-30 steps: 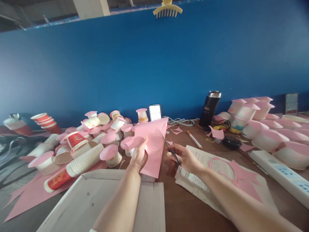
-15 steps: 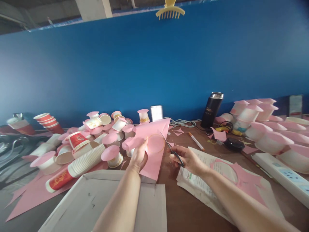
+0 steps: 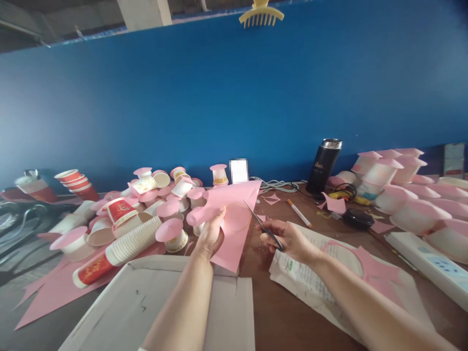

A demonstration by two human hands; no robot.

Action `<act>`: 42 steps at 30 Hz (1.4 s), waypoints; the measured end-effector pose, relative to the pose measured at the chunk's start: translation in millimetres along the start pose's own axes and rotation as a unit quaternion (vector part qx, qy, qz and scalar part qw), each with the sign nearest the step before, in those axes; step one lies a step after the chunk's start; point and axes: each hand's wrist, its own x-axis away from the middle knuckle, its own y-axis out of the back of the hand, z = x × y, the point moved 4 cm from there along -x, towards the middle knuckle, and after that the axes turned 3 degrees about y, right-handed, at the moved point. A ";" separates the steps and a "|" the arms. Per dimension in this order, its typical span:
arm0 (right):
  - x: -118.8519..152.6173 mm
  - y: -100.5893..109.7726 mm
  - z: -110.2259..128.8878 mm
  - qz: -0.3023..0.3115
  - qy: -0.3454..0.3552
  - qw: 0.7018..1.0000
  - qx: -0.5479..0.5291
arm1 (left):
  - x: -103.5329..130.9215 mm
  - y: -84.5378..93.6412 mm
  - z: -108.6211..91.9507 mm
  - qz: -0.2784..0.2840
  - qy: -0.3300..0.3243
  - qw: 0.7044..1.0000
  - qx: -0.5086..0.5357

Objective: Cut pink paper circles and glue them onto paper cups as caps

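My left hand [image 3: 212, 233] is closed on a sheet of pink paper [image 3: 228, 253], pinching it at its left side. A yellowish circle outline [image 3: 237, 217] is drawn on the sheet, beside my thumb. The paper's left part curls over near my fingers. In my right hand [image 3: 287, 239] is a pair of scissors [image 3: 266, 231], my fingers wrapped round the dark handles. The blades point up and to the left, near the right edge of the sheet; whether they touch it I cannot tell.
Paper cups with pink discs [image 3: 171, 229] crowd the left, beside a long cup stack [image 3: 133, 241]. A grey board [image 3: 146, 302] lies in front. To the right are a black thermos [image 3: 324, 165], a marker [image 3: 300, 213], a power strip [image 3: 431, 263] and more pink-topped cups [image 3: 413, 214].
The view has shifted slightly, so everything appears a little displaced. Both hands keep their grips on the paper and the scissors, with little other change.
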 end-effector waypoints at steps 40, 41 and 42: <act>1.5 4.0 2.8 0.040 -0.006 0.999 0.029 | 2.1 13.8 -15.8 0.099 -0.079 0.968 -0.217; 1.6 4.2 2.8 0.041 -0.003 0.999 0.031 | 1.3 15.3 -15.1 0.104 -0.083 0.966 -0.221; 1.7 4.3 3.0 0.042 -0.001 0.998 0.035 | 1.2 15.9 -14.9 0.105 -0.081 0.966 -0.221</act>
